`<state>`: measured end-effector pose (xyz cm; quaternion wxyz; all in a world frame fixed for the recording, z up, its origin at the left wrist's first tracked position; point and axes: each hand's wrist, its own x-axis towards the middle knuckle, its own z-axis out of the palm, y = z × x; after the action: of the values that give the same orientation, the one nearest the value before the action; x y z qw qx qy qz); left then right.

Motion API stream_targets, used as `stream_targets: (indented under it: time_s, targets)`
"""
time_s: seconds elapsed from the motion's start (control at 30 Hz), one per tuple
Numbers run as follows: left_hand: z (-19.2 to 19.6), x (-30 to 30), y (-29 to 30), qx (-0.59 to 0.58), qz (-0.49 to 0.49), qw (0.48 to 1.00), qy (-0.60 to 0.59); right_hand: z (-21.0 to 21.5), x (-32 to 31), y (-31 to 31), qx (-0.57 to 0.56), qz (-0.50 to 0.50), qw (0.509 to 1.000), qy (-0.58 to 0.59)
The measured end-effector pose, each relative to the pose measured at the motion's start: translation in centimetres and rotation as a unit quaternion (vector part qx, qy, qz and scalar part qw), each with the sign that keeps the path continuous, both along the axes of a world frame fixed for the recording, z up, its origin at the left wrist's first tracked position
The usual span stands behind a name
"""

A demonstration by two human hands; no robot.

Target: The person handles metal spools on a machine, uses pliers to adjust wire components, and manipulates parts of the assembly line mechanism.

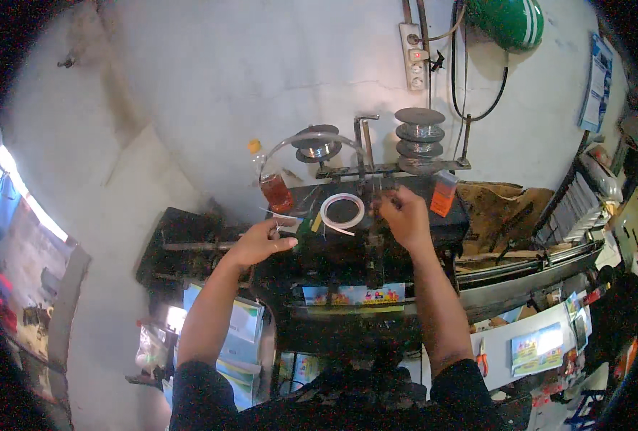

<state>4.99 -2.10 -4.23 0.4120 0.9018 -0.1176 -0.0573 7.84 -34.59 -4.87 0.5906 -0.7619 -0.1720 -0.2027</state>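
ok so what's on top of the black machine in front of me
A white ring of tape lies flat on the black machine, with an orange box at its right and a bottle of reddish liquid at its left. The hands hide whatever lies beneath them.

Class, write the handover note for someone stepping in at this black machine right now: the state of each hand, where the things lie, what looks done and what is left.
Left hand: palm down on the left side of the black machine, fingers beside thin white strips; whether it grips anything cannot be told.
Right hand: closed at the upright metal mechanism behind the machine top; what it pinches is hidden.
White tape roll lies flat between the hands. Bottle of reddish liquid stands at back left, small orange box at back right, wire spools behind.
Done: cannot be judged from this view.
Left: whatever the right hand is adjusting; the roll lies untouched.
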Motion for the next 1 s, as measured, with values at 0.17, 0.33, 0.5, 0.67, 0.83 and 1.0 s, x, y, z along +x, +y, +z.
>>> stream_targets:
  time_s: [0.17, 0.33, 0.5, 0.67, 0.83, 1.0]
  targets:
    - [-0.3, 0.0, 0.0, -0.008, 0.004, 1.0, -0.006, -0.5, -0.1, 1.5, 0.195, 0.052, 0.979, 0.033]
    - [0.4, -0.1, -0.8, -0.05, -0.018, 0.999, 0.005, 1.6, 1.9, 0.2, 0.479, 0.225, 0.848, 0.03]
    - [2.5, -0.8, -2.4, 0.003, 0.011, 1.0, 0.029, 6.8, 2.7, -3.2, 0.371, 0.426, 0.822, 0.075]
    - [1.6, -0.7, -1.5, -0.022, 0.003, 1.0, 0.001, 13.0, 0.9, -1.9, 0.115, 0.383, 0.916, 0.027]
    - [0.3, 0.1, -1.0, -0.061, -0.003, 0.998, 0.002, 11.2, -0.4, -1.7, 0.013, 0.194, 0.976, -0.092]
    - [0.7, -0.4, -1.2, -0.031, 0.016, 0.999, -0.009, 10.8, -2.6, -1.8, -0.023, 0.1, 0.992, -0.074]
